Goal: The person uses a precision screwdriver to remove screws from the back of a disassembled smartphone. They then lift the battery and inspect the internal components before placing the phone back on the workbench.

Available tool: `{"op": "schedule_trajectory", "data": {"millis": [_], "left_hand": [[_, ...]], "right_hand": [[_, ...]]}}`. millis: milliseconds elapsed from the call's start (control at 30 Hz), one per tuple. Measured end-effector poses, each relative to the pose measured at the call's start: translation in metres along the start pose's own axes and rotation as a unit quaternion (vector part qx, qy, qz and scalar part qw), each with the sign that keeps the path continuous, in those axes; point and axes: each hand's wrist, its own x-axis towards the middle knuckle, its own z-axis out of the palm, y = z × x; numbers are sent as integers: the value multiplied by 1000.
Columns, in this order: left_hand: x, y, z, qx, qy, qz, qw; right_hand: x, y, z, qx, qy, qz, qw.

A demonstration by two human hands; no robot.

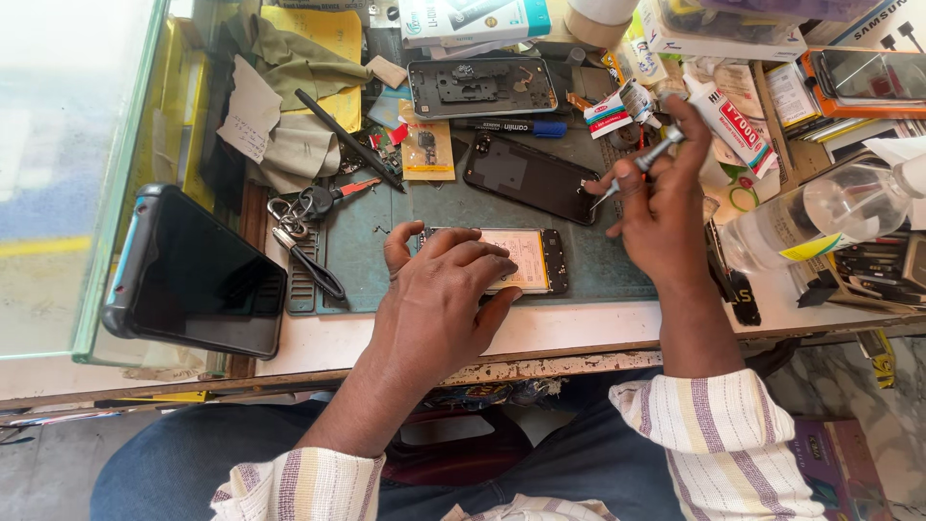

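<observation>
Left hand (442, 289): lay palm down, fingers spread and pressing, on an opened phone (529, 260) that rested flat on the grey-green work mat (362, 253); not closed round anything. The phone's pale battery and dark right end showed past the fingertips.

Right hand (661, 207): raised above the mat's right edge, fingers pinched shut on a small metal screwdriver (641, 164), its tip angled down and left toward the dark phone back cover (531, 177).

Dark phone back cover: flat on the mat, just behind the opened phone, tilted slightly.

Phone frame (480, 87): grey, inner side up, at the rear of the bench, behind a blue-capped marker (509, 126).

Tweezers (349, 141): black, long, lying diagonally at the mat's upper left corner.

Key bunch (307, 205): with a red tag, left of the mat, beside a black-handled tool (311, 266) (kind not clear).

Cased phone (196, 273): dark screen up, on the glass counter (68, 145) at far left, well apart from both hands.

Glue tubes (731, 121): white with red print, near the right hand, behind it.

Clear plastic bottle (820, 214): on its side, right of the right hand.

Olive cloth (289, 58): crumpled, rear left, over yellow paper.

Sleeves: striped, rolled at both forearms (the person sat at the bench's white front edge).
</observation>
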Motion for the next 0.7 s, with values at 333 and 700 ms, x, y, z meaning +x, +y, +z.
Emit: {"op": "schedule_trajectory", "data": {"millis": [333,700], "left_hand": [[-3,-7,-2,9,2,3,1000],[-6,-13,1,5,1,2,1000]], "right_hand": [[-3,1,7,45,-1,-27,999],[-1,12,15,42,27,-34,998]]}}
